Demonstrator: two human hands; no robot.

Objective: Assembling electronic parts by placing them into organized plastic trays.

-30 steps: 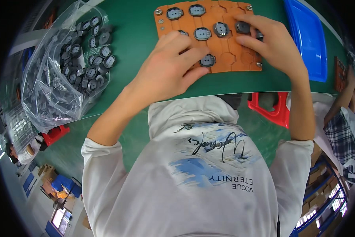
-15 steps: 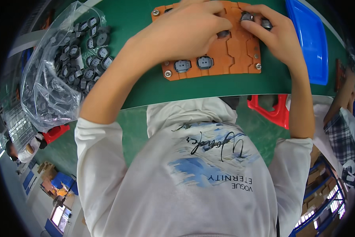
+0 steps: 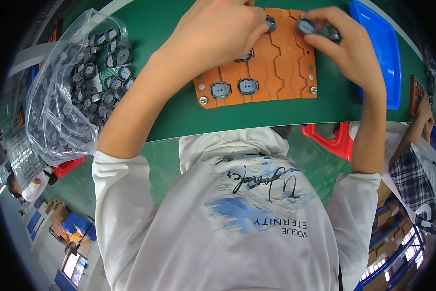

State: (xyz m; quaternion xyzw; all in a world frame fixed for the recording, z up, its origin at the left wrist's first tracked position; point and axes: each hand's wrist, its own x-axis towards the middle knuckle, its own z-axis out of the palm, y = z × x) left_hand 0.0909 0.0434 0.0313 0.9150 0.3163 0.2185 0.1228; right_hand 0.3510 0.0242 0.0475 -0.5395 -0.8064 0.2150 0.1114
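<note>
An orange fixture plate (image 3: 295, 58) with shaped recesses lies on the green table. Two grey connector housings (image 3: 221, 90) sit in its nearest row, and another grey housing (image 3: 244, 56) shows partly from beneath my left hand. My left hand (image 3: 220, 34) reaches over the plate's left half, its thumb and fingers closed at a grey housing (image 3: 270, 23) at the far side; its fingertips are partly hidden. Above the plate's far right corner, my right hand (image 3: 346, 46) pinches a slightly blurred grey housing (image 3: 305, 26). A second dark housing (image 3: 333, 34) is tucked among its fingers.
A clear plastic bag (image 3: 58, 111) holding many loose grey housings (image 3: 109, 99) lies at the left. On the right is a blue tray (image 3: 385, 63). A red stool (image 3: 332, 143) stands below the table edge. Another person's hand (image 3: 424, 109) is at the far right.
My left hand has shifted toward the far side of the plate, uncovering a housing in the second row. The housing in my right fingers has turned its face into view. The plate appears lower in view.
</note>
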